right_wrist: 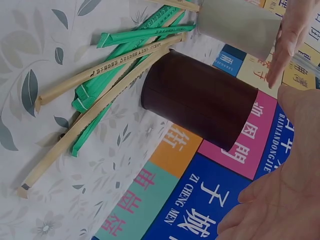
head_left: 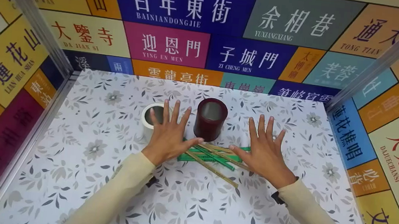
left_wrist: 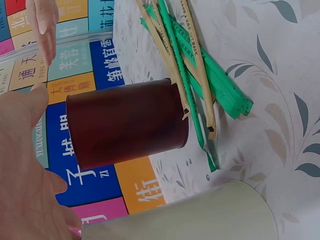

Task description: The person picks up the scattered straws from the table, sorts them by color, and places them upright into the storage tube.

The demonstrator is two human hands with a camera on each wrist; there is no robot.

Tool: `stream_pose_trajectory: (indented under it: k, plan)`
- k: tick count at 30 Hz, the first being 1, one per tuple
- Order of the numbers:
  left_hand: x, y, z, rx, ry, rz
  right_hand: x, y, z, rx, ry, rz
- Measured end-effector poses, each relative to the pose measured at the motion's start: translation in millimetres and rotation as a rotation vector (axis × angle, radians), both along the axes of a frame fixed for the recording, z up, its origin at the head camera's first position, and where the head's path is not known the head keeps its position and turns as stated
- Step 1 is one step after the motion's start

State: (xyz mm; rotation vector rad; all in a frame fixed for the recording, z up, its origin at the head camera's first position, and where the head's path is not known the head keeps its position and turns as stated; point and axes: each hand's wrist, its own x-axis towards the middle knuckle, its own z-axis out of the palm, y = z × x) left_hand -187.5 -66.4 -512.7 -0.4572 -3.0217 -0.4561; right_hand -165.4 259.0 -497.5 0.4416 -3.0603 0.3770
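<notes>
Both hands hover over the table with fingers spread, holding nothing. In the head view, my left hand overlaps the white cylindrical cup, hiding part of its side. My right hand is to the right of the dark red cylindrical cup, which stands upright between the hands. A loose crossed pile of paper-wrapped straws lies in front of the red cup, between the two thumbs. Some are green straws, others tan straws. Both wrist views show the straws lying near the red cup's base.
A white tablecloth with grey leaves and flowers covers the table. Colourful panels with printed characters rise at the back and both sides. Clear strips line the corners where panels meet.
</notes>
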Motion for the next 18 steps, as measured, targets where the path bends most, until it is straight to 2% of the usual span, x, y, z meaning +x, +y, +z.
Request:
stream_pose_trajectory:
  k: [9, 12, 18]
  plan:
    - [1.5, -2.8, 2.4, -0.001, 0.0, 0.008, 0.1, 0.3, -0.7, 0.008, -0.001, -0.002]
    - [2.9, -6.2, 3.0, 0.032, 0.005, 0.009, 0.7, -0.1, -1.7, 0.003, -0.002, -0.002]
    - [5.0, -18.0, 6.4, 0.049, 0.053, 0.028, 2.9, -2.1, -1.6, -0.036, -0.003, -0.004]
